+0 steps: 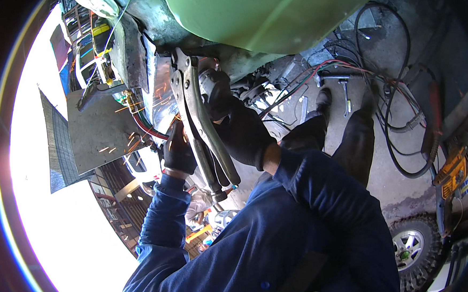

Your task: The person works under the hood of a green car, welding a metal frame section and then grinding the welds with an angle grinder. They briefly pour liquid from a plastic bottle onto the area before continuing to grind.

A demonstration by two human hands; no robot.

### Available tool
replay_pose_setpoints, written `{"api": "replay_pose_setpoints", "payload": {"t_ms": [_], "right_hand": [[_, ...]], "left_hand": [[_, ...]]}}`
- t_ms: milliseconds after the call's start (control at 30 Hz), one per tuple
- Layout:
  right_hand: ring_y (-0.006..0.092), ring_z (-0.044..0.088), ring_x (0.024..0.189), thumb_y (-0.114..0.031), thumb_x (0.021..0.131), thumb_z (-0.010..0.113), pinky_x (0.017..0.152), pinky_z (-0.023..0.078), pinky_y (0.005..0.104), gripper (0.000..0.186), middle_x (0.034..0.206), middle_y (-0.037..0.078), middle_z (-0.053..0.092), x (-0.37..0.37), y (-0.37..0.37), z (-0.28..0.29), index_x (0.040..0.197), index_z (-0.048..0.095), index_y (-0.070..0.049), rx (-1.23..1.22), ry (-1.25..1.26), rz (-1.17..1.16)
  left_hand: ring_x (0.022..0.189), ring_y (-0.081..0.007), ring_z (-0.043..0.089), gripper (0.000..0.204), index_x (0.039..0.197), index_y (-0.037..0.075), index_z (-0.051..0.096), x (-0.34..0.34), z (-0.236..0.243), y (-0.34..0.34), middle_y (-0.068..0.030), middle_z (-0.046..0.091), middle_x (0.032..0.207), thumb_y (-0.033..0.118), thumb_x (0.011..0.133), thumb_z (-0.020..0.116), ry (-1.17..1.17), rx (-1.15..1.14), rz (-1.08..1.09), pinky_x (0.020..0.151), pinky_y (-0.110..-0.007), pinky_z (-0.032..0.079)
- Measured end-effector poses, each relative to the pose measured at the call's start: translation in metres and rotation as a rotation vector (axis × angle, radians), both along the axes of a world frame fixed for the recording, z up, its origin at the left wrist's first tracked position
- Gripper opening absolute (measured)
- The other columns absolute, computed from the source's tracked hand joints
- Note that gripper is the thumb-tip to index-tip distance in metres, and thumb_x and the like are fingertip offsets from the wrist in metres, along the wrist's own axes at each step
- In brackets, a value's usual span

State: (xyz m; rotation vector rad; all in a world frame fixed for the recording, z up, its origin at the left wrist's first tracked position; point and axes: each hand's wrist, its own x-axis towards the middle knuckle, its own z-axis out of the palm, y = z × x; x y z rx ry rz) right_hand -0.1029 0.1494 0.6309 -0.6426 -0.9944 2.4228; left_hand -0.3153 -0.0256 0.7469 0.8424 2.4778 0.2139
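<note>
At the far left a flat grey metal sheet (pixel 96 127) catches orange sparks (pixel 129 147). Just right of it the left hand (pixel 178 149), in a black glove, is curled shut on the front of an angle grinder (pixel 214 91) pressed to bare silver bodywork (pixel 161 94). Locking pliers (pixel 203 126) hang clamped to the panel edge between the two hands. The right hand (pixel 244 132), also gloved, is wrapped tight around the grinder's body. A green vehicle body (pixel 268 12) fills the top. Cables (pixel 398 109) lie on the concrete at right, with a small knobbly wheel (pixel 411 247) near the lower right.
</note>
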Motion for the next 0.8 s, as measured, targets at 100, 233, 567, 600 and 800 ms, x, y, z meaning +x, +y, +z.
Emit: {"api": "replay_pose_setpoints", "payload": {"t_ms": [100,233,567,600,800], "right_hand": [[0.0351,0.072,0.116,-0.061,0.094,0.075,0.101,0.055,0.0465,0.066,0.12,0.017,0.074,0.0006,0.001,0.0003,0.124,0.066,-0.003,-0.008,0.022,-0.019],[0.036,0.073,0.113,-0.06,0.094,0.074,0.101,0.056,0.0461,0.065,0.118,0.018,0.074,0.003,0.0028,0.0006,0.124,0.065,-0.002,0.019,-0.044,0.05],[0.0358,0.073,0.112,-0.057,0.094,0.076,0.1,0.056,0.0448,0.066,0.114,0.017,0.076,0.0051,0.004,0.0021,0.124,0.063,0.0,-0.016,-0.041,0.047],[0.0353,0.073,0.112,-0.057,0.094,0.076,0.1,0.056,0.0446,0.065,0.113,0.017,0.076,0.0049,0.0041,0.0018,0.123,0.063,-0.001,-0.02,-0.042,0.046],[0.0344,0.074,0.113,-0.056,0.095,0.075,0.1,0.056,0.0437,0.065,0.114,0.016,0.077,0.0052,0.0013,0.0003,0.124,0.063,0.001,-0.022,0.01,-0.014]], "left_hand": [[0.103,-0.0364,0.072,0.044,0.131,0.003,0.063,0.001,-0.0004,-0.0009,-0.0176,0.073,0.114,0.02,0.092,0.075,-0.012,0.007,0.009,0.091,-0.045,0.059],[0.103,-0.0359,0.072,0.043,0.131,0.003,0.064,0.0019,-0.0016,-0.0021,-0.0173,0.073,0.114,0.019,0.092,0.075,-0.033,0.016,0.022,0.091,-0.045,0.059],[0.103,-0.0347,0.073,0.041,0.131,0.003,0.064,0.003,-0.0041,-0.0046,-0.0165,0.074,0.114,0.018,0.093,0.073,-0.072,0.035,0.044,0.09,-0.044,0.059],[0.102,-0.0346,0.073,0.041,0.131,0.003,0.064,0.003,-0.0043,-0.0047,-0.0165,0.074,0.114,0.018,0.093,0.073,-0.074,0.037,0.045,0.09,-0.044,0.059],[0.102,-0.0339,0.073,0.04,0.13,0.003,0.064,0.0045,-0.0039,-0.0058,-0.016,0.074,0.113,0.017,0.094,0.073,-0.089,0.052,0.062,0.09,-0.043,0.059]]}}
